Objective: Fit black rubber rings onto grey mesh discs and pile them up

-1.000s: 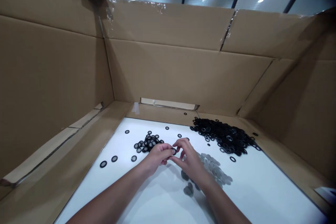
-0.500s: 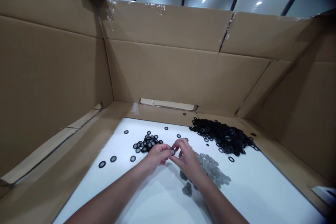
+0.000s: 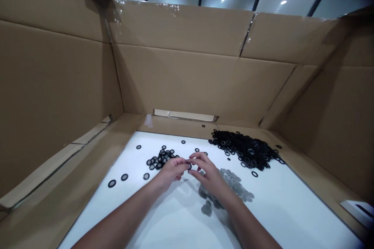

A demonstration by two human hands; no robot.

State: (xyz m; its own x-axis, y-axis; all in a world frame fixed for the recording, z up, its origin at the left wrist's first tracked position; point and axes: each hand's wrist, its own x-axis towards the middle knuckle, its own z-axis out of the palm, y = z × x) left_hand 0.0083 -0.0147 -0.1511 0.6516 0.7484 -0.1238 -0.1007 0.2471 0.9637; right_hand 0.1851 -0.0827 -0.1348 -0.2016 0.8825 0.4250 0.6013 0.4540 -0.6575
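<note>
My left hand [image 3: 174, 170] pinches a small black ring [image 3: 189, 166] between thumb and forefinger. From the other side my right hand [image 3: 206, 170] meets the ring at its edge, thumb below and fingertips above, the fingers curved with a gap between. Whether a disc sits inside this ring is too small to make out. Behind my left hand lies a pile of black rings with grey discs in their centres [image 3: 160, 159]. Thin grey translucent discs [image 3: 238, 186] are heaped under and to the right of my right hand, partly hidden by it.
A large heap of black rings [image 3: 248, 148] covers the back right of the white board [image 3: 163, 218]. Single rings with grey centres [image 3: 124, 177] lie scattered at the left. Tall cardboard walls [image 3: 181, 81] enclose the board; a white object [image 3: 358, 212] stands at the right edge.
The fingers of my right hand have spread slightly around the ring. My left hand keeps its pinch. The whole view has shifted a little.
</note>
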